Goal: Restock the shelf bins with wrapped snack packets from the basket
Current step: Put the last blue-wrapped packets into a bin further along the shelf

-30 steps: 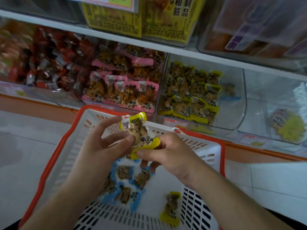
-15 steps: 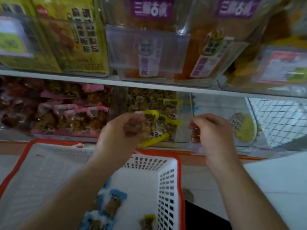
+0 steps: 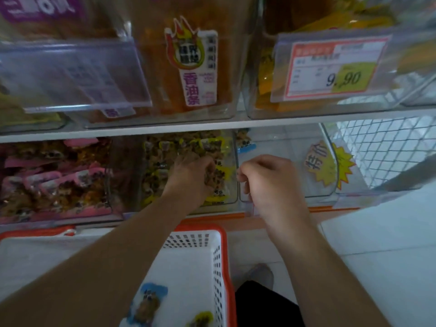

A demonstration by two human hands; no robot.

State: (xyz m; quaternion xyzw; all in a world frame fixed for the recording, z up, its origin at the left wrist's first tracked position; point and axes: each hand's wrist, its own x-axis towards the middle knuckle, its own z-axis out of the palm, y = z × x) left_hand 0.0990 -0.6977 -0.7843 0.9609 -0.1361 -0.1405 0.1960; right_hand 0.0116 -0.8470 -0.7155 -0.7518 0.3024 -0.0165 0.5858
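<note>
Placing yellow packet (image 3: 213, 178) | left hand (image 3: 191, 178) curled around it inside the middle bin (image 3: 232, 185) | right hand (image 3: 269, 182) loosely closed, apparently empty, at the bin's right wall | advice: release flat on the pile | basket (image 3: 221, 260) near, blue packet (image 3: 148, 303) left.

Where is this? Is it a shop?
Most likely a shop's snack aisle. A price tag reading 9.90 hangs on an upper bin, clear shelf bins hold wrapped snack packets, and a shopping basket sits below the shelf.
</note>
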